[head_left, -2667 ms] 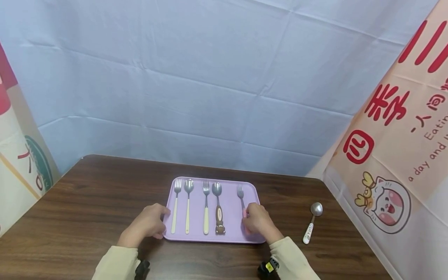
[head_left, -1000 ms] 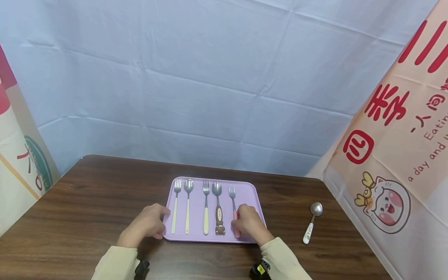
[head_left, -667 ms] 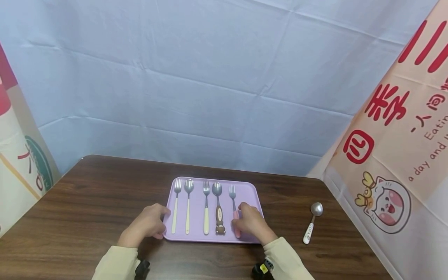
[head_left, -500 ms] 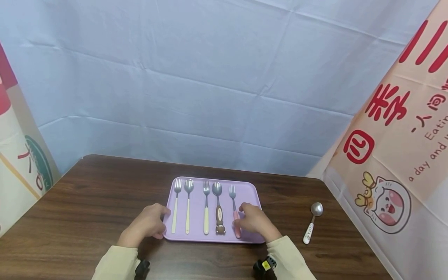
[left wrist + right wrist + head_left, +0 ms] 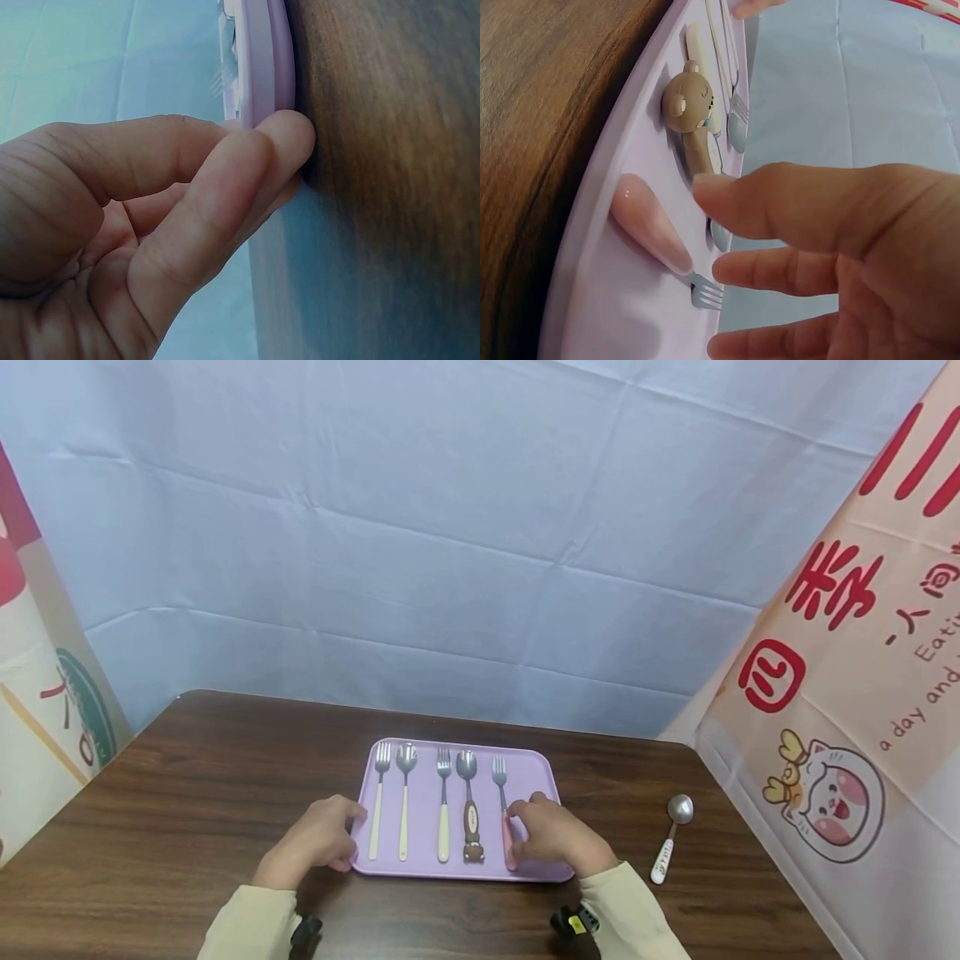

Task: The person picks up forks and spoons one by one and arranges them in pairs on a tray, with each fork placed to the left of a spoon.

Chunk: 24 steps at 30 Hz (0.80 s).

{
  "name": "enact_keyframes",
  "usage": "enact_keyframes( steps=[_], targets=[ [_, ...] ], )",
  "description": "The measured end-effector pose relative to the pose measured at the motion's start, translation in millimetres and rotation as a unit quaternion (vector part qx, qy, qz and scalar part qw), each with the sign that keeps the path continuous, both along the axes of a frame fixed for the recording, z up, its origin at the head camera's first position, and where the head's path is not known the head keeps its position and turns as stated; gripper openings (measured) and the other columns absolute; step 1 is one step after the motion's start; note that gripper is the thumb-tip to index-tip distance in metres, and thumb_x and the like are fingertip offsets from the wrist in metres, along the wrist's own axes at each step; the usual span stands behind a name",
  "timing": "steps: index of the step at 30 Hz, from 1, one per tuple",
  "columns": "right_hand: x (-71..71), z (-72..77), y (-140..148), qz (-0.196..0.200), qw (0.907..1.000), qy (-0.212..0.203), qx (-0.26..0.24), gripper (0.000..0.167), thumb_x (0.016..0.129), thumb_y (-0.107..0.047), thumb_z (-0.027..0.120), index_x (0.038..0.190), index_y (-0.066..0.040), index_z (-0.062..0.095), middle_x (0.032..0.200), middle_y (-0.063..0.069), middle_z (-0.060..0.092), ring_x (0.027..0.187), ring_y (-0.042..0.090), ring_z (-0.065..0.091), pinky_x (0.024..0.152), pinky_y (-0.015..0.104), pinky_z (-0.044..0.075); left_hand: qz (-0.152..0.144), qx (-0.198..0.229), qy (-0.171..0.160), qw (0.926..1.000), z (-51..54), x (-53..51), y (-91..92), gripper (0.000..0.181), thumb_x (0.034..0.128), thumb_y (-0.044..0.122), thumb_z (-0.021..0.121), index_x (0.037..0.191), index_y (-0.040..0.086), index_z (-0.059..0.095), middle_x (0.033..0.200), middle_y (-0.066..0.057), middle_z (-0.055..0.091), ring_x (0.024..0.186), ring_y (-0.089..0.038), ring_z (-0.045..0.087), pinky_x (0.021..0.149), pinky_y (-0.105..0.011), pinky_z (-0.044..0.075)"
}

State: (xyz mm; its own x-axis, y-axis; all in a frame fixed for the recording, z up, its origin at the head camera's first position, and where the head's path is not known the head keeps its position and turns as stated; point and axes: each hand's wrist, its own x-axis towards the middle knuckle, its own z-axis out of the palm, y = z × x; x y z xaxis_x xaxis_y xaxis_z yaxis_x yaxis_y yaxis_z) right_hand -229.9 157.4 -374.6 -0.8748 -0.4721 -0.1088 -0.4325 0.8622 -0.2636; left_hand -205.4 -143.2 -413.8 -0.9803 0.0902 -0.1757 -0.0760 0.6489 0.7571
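A lilac tray [image 5: 536, 772] lies on the table. My left hand [image 5: 318, 837] pinches its left rim between thumb and fingers, plain in the left wrist view. My right hand [image 5: 558, 831] hovers over the tray's right part, fingers spread and holding nothing, just right of a pink-handled fork [image 5: 503, 797]. In the right wrist view the fork's pink handle [image 5: 651, 221] lies on the tray, apart from the fingers. Left of it are a bear-handled spoon [image 5: 471, 822], a cream-handled fork [image 5: 443, 814], a slim spoon [image 5: 404, 802] and another fork [image 5: 378, 802], side by side.
Right of the tray, a spoon with a white patterned handle [image 5: 672, 839] lies on the dark wooden table [image 5: 225, 777]. A pale blue cloth [image 5: 420, 552] hangs behind, and a printed curtain [image 5: 832, 693] hangs at the right.
My right hand shifted the pink-handled fork left toward the bear-handled spoon, then let go. Its fingers have spread and drawn off to the right. The left hand has stayed at the rim.
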Motion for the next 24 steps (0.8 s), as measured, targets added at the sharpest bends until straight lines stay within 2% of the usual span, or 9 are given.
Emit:
enact_keyframes(
  steps=[4, 11, 17, 24],
  targets=[
    [2.8, 2.4, -3, -0.010, 0.9998, -0.001, 0.018, 0.053, 0.064, -0.015, 0.082, 0.110, 0.001, 0.063, 0.091, 0.012, 0.054, 0.077, 0.023, 0.051, 0.076, 0.043, 0.051, -0.001, -0.004, -0.001, 1.0000, 1.3, 0.3, 0.1, 0.054, 0.0622, -0.020, 0.061, 0.115, -0.013, 0.056, 0.105, -0.034, 0.052, 0.052, -0.018, 0.059, 0.044, -0.026, 0.054],
    [4.0, 2.1, -3, -0.010, 0.9995, 0.005, 0.031, 0.050, 0.065, -0.015, 0.081, 0.109, 0.001, 0.063, 0.089, 0.011, 0.053, 0.075, 0.022, 0.050, 0.074, 0.043, 0.051, 0.006, -0.002, -0.010, 0.9999, 1.7, 0.9, 0.2, 0.054, 0.0624, -0.020, 0.060, 0.116, -0.012, 0.057, 0.107, -0.034, 0.052, 0.051, -0.017, 0.059, 0.044, -0.026, 0.054],
    [4.9, 0.6, 4, -0.008, 0.9993, 0.015, 0.032, 0.049, 0.064, -0.014, 0.079, 0.108, 0.002, 0.063, 0.090, 0.013, 0.055, 0.079, 0.024, 0.053, 0.075, 0.043, 0.051, -0.003, 0.002, -0.001, 1.0000, 0.7, 0.5, 0.3, 0.053, 0.0621, -0.020, 0.061, 0.115, -0.013, 0.056, 0.105, -0.034, 0.052, 0.053, -0.018, 0.059, 0.044, -0.027, 0.054],
    [3.4, -2.3, 18, -0.040, 0.9984, 0.014, 0.038, 0.047, 0.066, -0.015, 0.079, 0.107, 0.001, 0.064, 0.090, 0.012, 0.056, 0.080, 0.024, 0.053, 0.075, 0.043, 0.050, -0.006, 0.003, 0.007, 1.0000, -0.5, 0.6, -0.5, 0.053, 0.0607, -0.020, 0.061, 0.113, -0.014, 0.057, 0.101, -0.034, 0.054, 0.052, -0.018, 0.060, 0.044, -0.026, 0.054]
  ],
)
